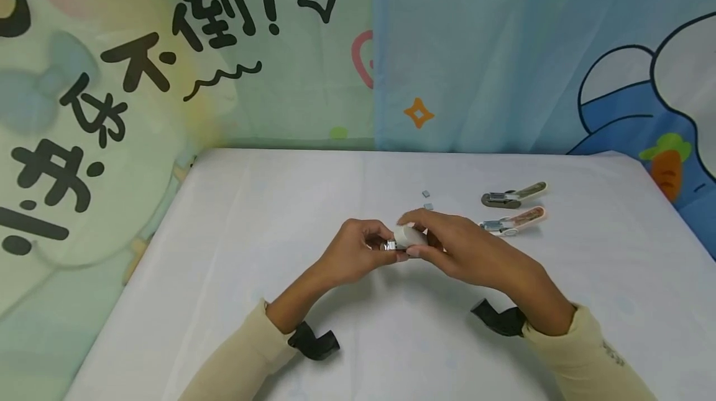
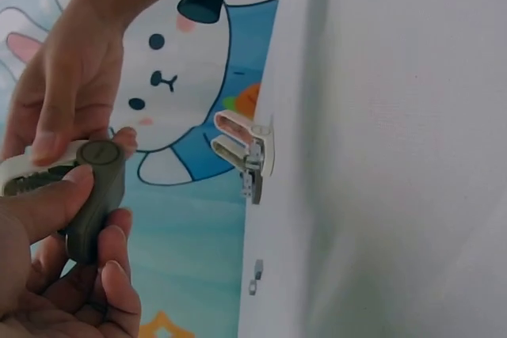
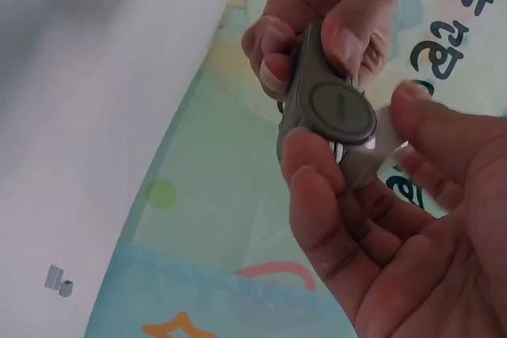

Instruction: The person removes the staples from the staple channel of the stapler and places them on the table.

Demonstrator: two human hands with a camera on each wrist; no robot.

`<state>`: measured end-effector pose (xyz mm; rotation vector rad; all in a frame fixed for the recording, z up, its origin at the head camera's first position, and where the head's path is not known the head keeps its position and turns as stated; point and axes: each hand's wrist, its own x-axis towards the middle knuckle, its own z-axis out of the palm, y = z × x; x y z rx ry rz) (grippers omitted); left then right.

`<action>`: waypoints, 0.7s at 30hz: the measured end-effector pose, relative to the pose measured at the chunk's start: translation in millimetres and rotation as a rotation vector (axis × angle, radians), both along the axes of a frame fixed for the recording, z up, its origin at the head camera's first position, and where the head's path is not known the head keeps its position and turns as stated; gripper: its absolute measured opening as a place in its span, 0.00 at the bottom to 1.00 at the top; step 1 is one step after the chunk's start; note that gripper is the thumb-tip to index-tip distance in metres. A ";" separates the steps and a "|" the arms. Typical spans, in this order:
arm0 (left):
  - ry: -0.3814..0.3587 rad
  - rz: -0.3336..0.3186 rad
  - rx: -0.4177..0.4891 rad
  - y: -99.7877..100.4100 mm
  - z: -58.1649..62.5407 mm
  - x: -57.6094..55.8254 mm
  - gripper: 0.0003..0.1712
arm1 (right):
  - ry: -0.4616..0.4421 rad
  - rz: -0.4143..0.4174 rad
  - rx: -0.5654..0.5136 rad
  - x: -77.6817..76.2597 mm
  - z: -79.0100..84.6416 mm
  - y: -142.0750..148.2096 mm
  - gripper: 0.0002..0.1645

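Between my hands, above the table, is a small stapler (image 1: 409,236) with a dark grey-green body, a round hinge cap and a pale part. My left hand (image 1: 353,253) pinches the dark body near its metal end. On the other side my right hand (image 1: 467,244) grips the pale part, thumb and fingers around it. In the right wrist view the round cap of the stapler (image 3: 341,112) faces the camera, and the pale part is partly hidden by fingers. The left wrist view shows the stapler (image 2: 101,203) with its two parts at an angle.
Back right on the white table (image 1: 252,202) lie a grey stapler (image 1: 501,199) and a pink-and-white one (image 1: 523,219), both spread apart. Two tiny grey metallic blocks (image 1: 426,194), like short staple strips, lie beyond my hands. A printed curtain (image 1: 475,78) hangs behind the table.
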<state>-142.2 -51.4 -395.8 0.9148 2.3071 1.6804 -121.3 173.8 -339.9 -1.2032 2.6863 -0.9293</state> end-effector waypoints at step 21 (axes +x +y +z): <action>-0.015 0.137 -0.001 4.0 4.3 3.1 0.08 | 0.240 -0.185 0.097 1.7 23.5 31.8 0.29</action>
